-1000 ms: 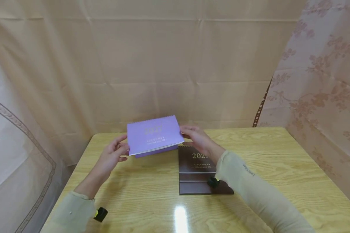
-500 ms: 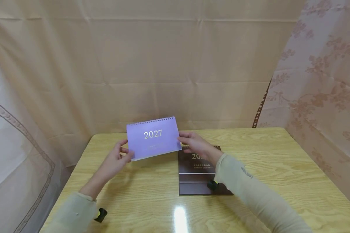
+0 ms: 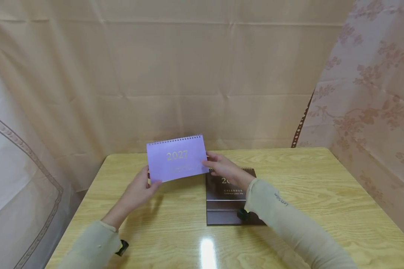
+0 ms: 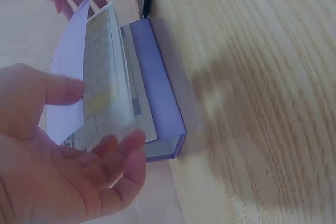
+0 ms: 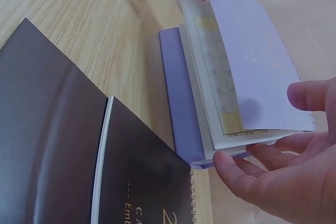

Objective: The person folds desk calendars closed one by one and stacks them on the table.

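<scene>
A purple spiral-bound desk calendar point(image 3: 177, 160) marked 2027 stands at the far side of the table, slightly tilted in the head view. My left hand point(image 3: 139, 190) pinches the lower left corner of its cover, thumb in front. At the right edge, my right hand point(image 3: 227, 168) holds the calendar with its thumb on the cover. The wrist views show the cover swung away from the printed pages point(image 5: 212, 72), with the purple stand point(image 4: 157, 87) behind them. A dark brown desk calendar point(image 3: 222, 215) lies nearer, partly beneath my right hand and forearm.
A pale wood-grain table point(image 3: 309, 194) carries both calendars. Beige cloth point(image 3: 175, 74) hangs directly behind its far edge. Patterned cloth point(image 3: 373, 97) hangs at the right, and white cloth point(image 3: 17, 179) at the left.
The purple cover has turned to face the head camera, and its printed year reads clearly. My left hand has shifted right, its thumb onto the lower corner. The brown calendar stays put.
</scene>
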`<state>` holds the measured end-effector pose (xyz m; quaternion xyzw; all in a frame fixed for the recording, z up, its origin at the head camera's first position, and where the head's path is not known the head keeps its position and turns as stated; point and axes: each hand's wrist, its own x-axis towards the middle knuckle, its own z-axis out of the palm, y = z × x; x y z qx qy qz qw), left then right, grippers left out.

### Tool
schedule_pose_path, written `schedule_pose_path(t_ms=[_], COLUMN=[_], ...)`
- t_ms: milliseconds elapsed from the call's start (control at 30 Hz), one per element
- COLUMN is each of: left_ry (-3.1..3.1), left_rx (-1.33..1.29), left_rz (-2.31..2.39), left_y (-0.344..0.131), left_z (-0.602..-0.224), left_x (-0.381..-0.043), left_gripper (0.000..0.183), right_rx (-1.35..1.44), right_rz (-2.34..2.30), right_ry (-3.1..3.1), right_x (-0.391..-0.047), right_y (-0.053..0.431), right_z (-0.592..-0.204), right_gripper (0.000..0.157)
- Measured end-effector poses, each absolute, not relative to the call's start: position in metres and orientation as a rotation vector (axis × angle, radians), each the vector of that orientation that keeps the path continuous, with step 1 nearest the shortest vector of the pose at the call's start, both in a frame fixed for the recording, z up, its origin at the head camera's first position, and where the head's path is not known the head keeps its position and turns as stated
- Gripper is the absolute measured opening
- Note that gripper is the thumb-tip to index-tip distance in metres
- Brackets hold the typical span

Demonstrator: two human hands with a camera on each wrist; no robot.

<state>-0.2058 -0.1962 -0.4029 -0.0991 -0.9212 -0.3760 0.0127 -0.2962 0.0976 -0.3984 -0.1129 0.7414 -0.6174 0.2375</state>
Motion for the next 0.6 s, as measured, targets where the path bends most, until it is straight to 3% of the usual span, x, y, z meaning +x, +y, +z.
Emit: schedule_pose_path(t_ms=[200, 600], left_ry=[-2.972, -3.093], left_rx=[-0.213, -0.086], left_rz=[-0.935, -0.919], left_y=[-0.190, -0.184], left_z=[-0.403, -0.410], left_x=[-0.202, -0.211], left_gripper=[0.074, 0.079], right_rx=[-0.315, -0.376], right_rz=[-1.670, -1.624], right_ry=[2.067, 2.156], right_x=[-0.295, -0.299], right_y=[0.096, 0.095], right_z=[-0.401, -0.406], right_gripper=[0.065, 0.067])
